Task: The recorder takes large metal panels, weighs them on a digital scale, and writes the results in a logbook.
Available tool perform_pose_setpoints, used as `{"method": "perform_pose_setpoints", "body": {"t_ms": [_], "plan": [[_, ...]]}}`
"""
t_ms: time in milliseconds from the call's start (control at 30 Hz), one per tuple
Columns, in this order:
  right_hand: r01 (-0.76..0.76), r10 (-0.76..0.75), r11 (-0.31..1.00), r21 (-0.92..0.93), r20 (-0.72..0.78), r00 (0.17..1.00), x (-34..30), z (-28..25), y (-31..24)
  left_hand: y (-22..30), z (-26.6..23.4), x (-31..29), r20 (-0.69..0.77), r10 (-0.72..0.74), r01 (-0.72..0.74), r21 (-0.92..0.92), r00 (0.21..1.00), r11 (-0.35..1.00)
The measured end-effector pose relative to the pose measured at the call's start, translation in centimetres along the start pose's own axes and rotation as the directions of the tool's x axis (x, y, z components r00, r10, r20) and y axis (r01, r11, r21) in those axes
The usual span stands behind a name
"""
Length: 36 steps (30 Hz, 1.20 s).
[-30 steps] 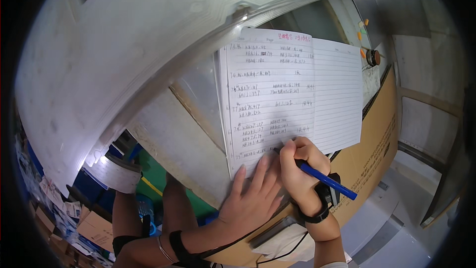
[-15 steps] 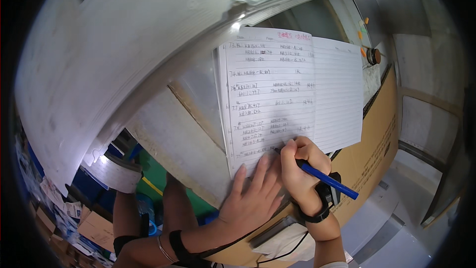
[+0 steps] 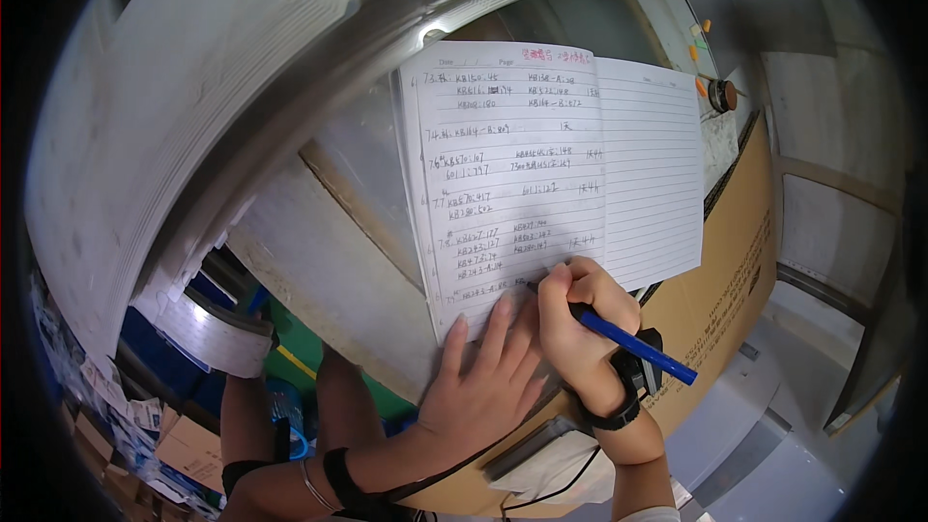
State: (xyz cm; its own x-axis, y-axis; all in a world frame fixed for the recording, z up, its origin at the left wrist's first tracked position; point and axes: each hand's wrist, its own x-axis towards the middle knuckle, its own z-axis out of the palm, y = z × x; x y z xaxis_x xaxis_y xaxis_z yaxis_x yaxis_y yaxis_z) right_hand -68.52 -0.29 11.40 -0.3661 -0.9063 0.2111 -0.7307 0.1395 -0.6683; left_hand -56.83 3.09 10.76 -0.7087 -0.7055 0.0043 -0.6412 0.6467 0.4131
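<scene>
Slanting down to an open notebook point(image 3: 652, 174) of smooth ruled paper, a slim blue plastic pen point(image 3: 643, 348) is gripped in the curled right hand point(image 3: 578, 340). The left page's lower edge is touched by the flat left hand point(image 3: 476, 387), fingers spread. Stiff brown cardboard point(image 3: 730, 237) is seen beside the notebook's right edge.

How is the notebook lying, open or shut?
Open: its handwritten left page and its lined right page, without visible handwriting, show side by side.
</scene>
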Motion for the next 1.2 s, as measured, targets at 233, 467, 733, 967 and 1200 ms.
{"method": "perform_pose_setpoints", "body": {"t_ms": [233,467,733,967,1200], "plan": [[-0.023,0.032,0.993,0.117,-0.081,0.996,0.02,0.23,0.6,-0.01,-0.08,0.02,0.007,-0.001,0.001,-0.004,1.0,1.0],[0.005,-0.004,0.999,0.041,-0.026,1.0,0.21,0.01,0.46,0.01,-0.08,-0.02,0.01,0.002,-0.002,-0.005,1.0,1.0],[-0.01,0.012,0.999,0.041,-0.041,0.999,0.28,0.04,0.29,0.02,-0.05,-0.04,0.013,0.006,-0.006,0.01,1.0,1.0],[0.031,-0.032,0.999,0.03,0.008,0.999,0.36,-0.19,0.33,0.01,-0.15,-0.02,0.024,0.004,-0.004,-0.002,1.0,1.0],[-0.063,0.067,0.995,0.079,-0.05,0.997,0.43,0.0,0.14,-0.03,-0.08,0.04,0.028,0.009,-0.009,0.004,1.0,1.0]]}}
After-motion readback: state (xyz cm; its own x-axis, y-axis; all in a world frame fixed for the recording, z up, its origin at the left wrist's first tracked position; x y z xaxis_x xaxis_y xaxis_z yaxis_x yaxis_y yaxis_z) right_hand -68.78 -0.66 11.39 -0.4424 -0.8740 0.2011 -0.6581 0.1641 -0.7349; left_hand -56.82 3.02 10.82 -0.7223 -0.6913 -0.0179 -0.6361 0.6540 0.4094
